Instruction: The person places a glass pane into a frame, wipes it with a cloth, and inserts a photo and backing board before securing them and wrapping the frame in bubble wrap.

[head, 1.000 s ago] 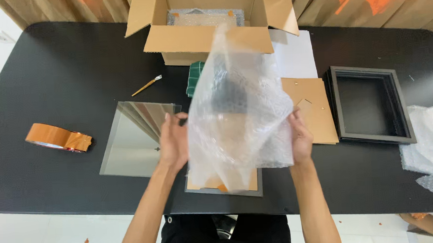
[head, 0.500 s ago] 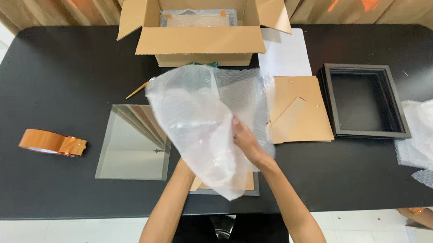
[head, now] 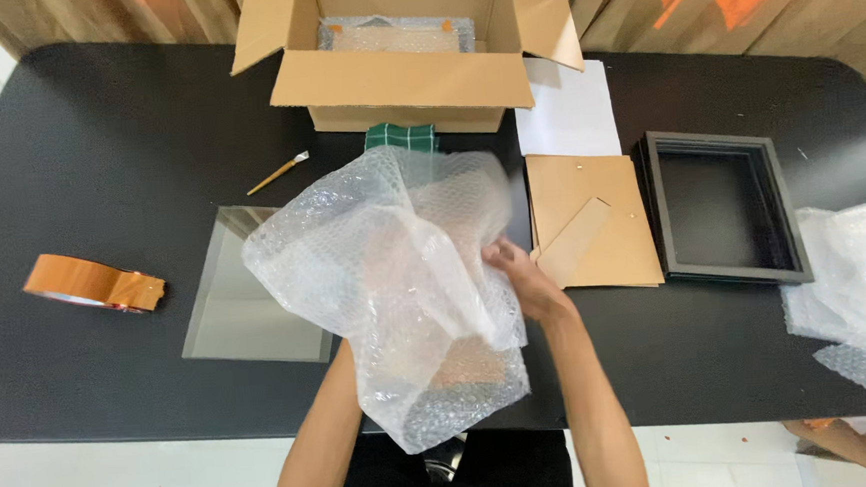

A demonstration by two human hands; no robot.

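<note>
open brown cardboard box [head: 403, 80] at table's far edge, flaps out, a bubble-wrapped flat item [head: 395, 35] inside with orange tape at corners. clear bubble wrap sheet [head: 395, 276] bunched at centre, seems to cover something flat and brown. more bubble wrap [head: 862, 287] piled at right edge. no labels, signs or screens

Bright even daylight, soft shadows, glare on bubble wrap [head: 395, 276], slight motion blur, wide-angle edges
</note>
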